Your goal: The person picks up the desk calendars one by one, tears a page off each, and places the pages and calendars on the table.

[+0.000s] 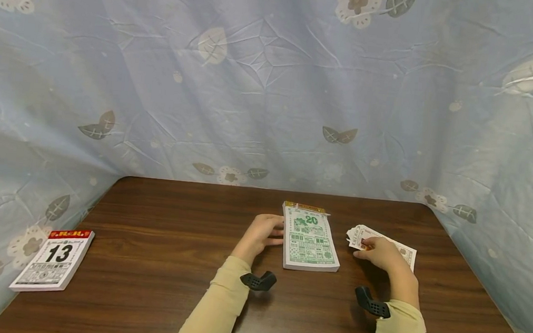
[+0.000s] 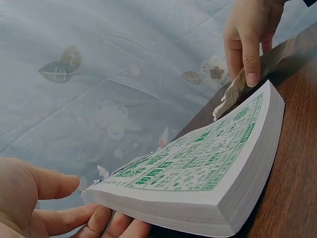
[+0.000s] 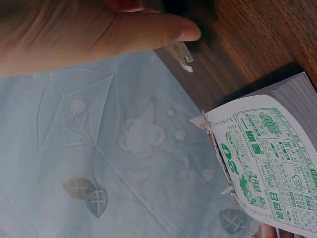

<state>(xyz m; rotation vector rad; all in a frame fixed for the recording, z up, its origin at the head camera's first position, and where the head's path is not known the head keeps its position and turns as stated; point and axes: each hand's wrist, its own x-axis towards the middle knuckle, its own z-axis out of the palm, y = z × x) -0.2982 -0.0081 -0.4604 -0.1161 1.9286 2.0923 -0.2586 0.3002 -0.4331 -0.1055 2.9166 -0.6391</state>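
Observation:
A thick tear-off calendar (image 1: 310, 239) with a green 20 on its top page lies at the middle of the table. Ragged paper remnants show along its top binding (image 1: 307, 207). My left hand (image 1: 260, 235) is at the calendar's left side, its fingers against the lower edge and its thumb (image 2: 57, 185) raised apart from the page. To the right of the calendar, my right hand (image 1: 384, 255) pinches torn calendar sheets (image 1: 405, 250) between thumb and fingers. Their ragged end points left, toward the calendar; part of them is hidden beneath the hand.
A second tear-off calendar (image 1: 55, 259), with a red header and a black 13, lies at the left edge of the brown wooden table (image 1: 161, 231). A patterned blue-grey cloth (image 1: 262, 108) hangs behind the table and along its sides.

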